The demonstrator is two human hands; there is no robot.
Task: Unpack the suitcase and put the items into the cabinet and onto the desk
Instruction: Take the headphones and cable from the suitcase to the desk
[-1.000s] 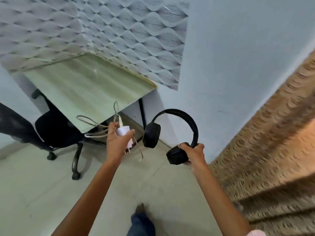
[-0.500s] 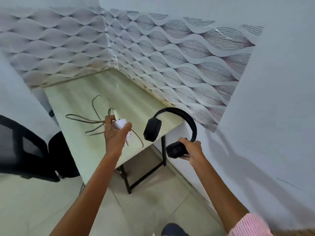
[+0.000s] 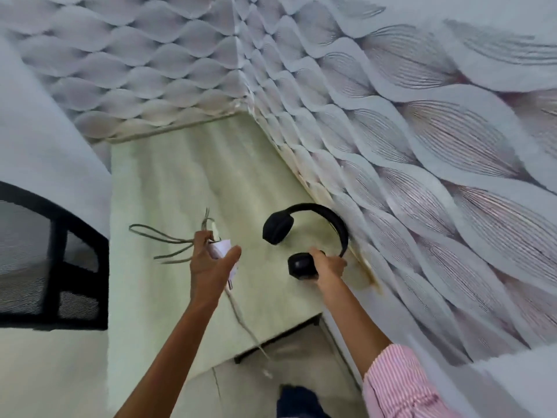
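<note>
The place is a small study or home-office corner, probably in a private room. A desk (image 3: 187, 182) with a pale wood-grain top is set into the corner, so that two of its edges meet the walls. Behind the desk and along its right side, the walls are covered with wallpaper (image 3: 422, 140) in a grey wave pattern. To the left of the desk a plain pale wall (image 3: 45, 131) is seen, and also a black chair (image 3: 54, 267) with a mesh back. Under the desk a black metal frame (image 3: 271, 342) and a pale tiled floor (image 3: 241, 387) can be seen.
</note>
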